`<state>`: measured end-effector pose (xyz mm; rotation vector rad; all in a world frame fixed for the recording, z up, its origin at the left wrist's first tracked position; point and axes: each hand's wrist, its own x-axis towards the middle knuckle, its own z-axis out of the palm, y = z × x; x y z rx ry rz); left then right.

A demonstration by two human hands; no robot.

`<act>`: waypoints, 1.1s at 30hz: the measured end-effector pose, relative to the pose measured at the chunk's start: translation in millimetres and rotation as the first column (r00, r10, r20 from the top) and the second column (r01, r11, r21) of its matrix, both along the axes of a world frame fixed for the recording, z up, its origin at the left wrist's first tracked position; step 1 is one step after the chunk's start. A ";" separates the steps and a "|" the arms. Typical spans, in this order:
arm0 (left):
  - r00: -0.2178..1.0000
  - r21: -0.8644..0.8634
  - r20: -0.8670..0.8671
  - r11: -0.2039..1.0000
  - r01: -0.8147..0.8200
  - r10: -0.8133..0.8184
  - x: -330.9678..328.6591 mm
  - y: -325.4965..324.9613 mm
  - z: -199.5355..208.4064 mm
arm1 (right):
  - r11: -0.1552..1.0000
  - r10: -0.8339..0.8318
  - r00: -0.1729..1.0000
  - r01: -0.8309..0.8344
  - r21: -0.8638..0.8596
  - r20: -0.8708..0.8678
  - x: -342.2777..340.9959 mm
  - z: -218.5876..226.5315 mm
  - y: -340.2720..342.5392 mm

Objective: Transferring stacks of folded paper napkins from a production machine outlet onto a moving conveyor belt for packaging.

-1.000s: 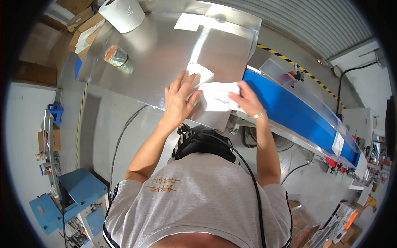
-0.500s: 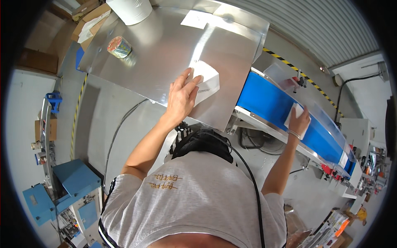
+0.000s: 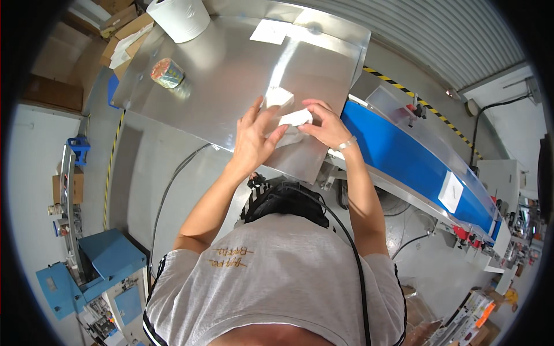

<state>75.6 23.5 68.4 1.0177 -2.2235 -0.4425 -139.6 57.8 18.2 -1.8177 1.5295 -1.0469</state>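
Observation:
Over the steel table, my right hand (image 3: 330, 127) pinches a small white card or flat carton (image 3: 296, 118) between thumb and fingers. Beneath and behind it lies a white stack of similar flat pieces (image 3: 279, 97), partly hidden by both hands. My left hand (image 3: 254, 137) curls round the stack's left side, thumb on the near side and fingers on the far side. Whether the left fingertips also touch the pinched piece, I cannot tell. Another flat white piece (image 3: 450, 192) lies on the blue conveyor belt (image 3: 381, 144) to the right.
On the steel table (image 3: 213, 81) stand a roll of shiny tape (image 3: 167, 73) and a large white roll (image 3: 180, 20); a white sheet (image 3: 270, 32) lies at its far edge. A clear guard (image 3: 456, 167) runs along the belt. A black cable (image 3: 346, 236) crosses my front.
My right hand has left the belt and come to the stack, where it now pinches a white piece. The piece on the belt lies farther along to the right. My left hand stays at the stack.

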 end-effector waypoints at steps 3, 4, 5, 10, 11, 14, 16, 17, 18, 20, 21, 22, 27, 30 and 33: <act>0.994 0.180 0.007 0.978 -0.105 0.105 -3.8 -9.5 0.4 | 0.981 -0.140 0.807 0.035 0.190 0.573 -15.6 -23.8 21.8; 0.991 0.134 0.038 0.982 -0.133 0.129 -4.0 -14.1 0.3 | 0.968 -0.242 0.780 0.150 0.203 0.577 -22.4 -24.4 32.8; 0.991 0.143 0.042 0.981 -0.133 0.128 -3.7 -19.8 -2.5 | 0.939 -0.343 0.741 0.266 0.217 0.577 -32.2 -25.0 45.0; 0.990 0.185 0.136 0.981 -0.063 0.038 -6.7 -30.3 -0.3 | 0.496 -0.846 0.525 0.840 0.220 -0.096 -136.2 -45.2 117.6; 0.990 0.192 0.138 0.980 -0.060 0.034 -8.1 -30.6 0.6 | 0.416 -0.870 0.451 0.888 0.196 -0.201 -150.2 -37.9 130.9; 0.982 0.148 0.105 0.979 0.142 -0.159 -24.7 -25.9 8.8 | 0.302 -0.823 0.072 0.895 -0.327 -0.564 -184.7 -47.4 179.0; 0.950 0.152 0.035 0.941 0.303 -0.311 -33.4 -22.0 11.0 | 0.474 -0.787 0.212 0.810 -0.347 -0.579 -187.3 -44.1 179.6; 0.931 0.130 0.017 0.924 0.361 -0.366 -36.1 -20.2 10.7 | 0.626 -0.720 0.526 0.774 -0.096 -0.453 -166.1 -22.6 163.1; 0.924 0.134 0.018 0.917 0.377 -0.383 -40.4 -18.8 11.2 | 0.761 -0.640 0.701 0.636 -0.132 -0.314 -150.0 -26.9 153.7; 0.866 0.148 0.060 0.863 0.484 -0.496 -46.8 -16.5 15.2 | 0.936 -0.352 0.926 0.350 -0.037 -0.135 -88.8 -3.6 118.8; 0.859 0.149 0.062 0.855 0.496 -0.509 -51.5 -15.6 16.3 | 0.968 -0.236 0.970 0.240 0.067 -0.064 -63.1 9.8 103.7; 0.834 0.186 0.073 0.829 0.528 -0.548 -55.1 -13.9 18.4 | 0.967 -0.179 0.984 0.170 0.190 0.027 -44.5 16.0 91.2; 0.786 0.301 -0.015 0.747 0.593 -0.618 -67.1 -7.6 23.4 | 0.964 -0.213 0.861 0.108 0.244 0.462 -46.4 -16.1 80.0; 0.921 0.189 -0.059 0.902 0.389 -0.385 -61.3 -10.3 12.8 | 0.869 -0.494 0.628 0.373 0.325 0.601 -74.8 -34.4 95.9; 0.938 0.270 -0.022 0.902 0.338 -0.345 -57.5 -15.4 -6.0 | 0.592 -0.805 0.560 0.736 0.327 0.197 -133.2 -39.6 127.7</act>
